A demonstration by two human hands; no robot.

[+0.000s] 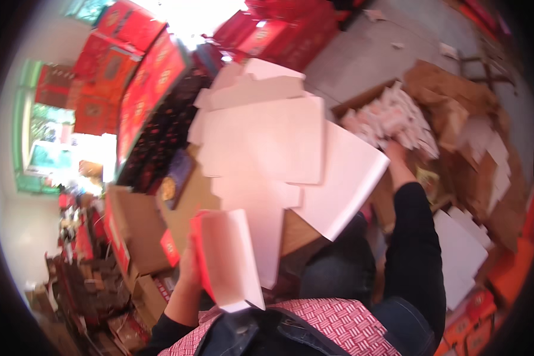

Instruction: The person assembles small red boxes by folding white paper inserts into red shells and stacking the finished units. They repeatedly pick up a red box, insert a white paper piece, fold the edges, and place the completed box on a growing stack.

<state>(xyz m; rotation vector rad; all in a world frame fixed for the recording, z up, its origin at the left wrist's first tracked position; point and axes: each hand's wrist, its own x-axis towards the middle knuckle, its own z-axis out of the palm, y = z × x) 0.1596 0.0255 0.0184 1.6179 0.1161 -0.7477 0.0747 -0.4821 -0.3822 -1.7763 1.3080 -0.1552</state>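
Note:
My left hand point(188, 265) grips an open cardboard box point(228, 252), red outside and white inside, by its red outer side. The box is tilted, its hollow facing up, and I see nothing inside it. My right arm stretches out to the far right, where my right hand point(397, 155) touches a heap of small whitish-pink pieces point(391, 115) in a brown carton. What these pieces are I cannot make out. The right fingers are hidden among them. Between my hands, flat white cardboard sheets point(261, 142) lie stacked and overlapping on a table point(299, 231).
Red boxes point(151, 89) are stacked at the far left, with more red boxes point(279, 35) at the back. Crumpled brown paper point(457, 101) and white card sheets point(460, 252) lie to the right. An open brown carton point(137, 228) stands left of the table. Brown cardboard pieces point(86, 291) pile up at lower left.

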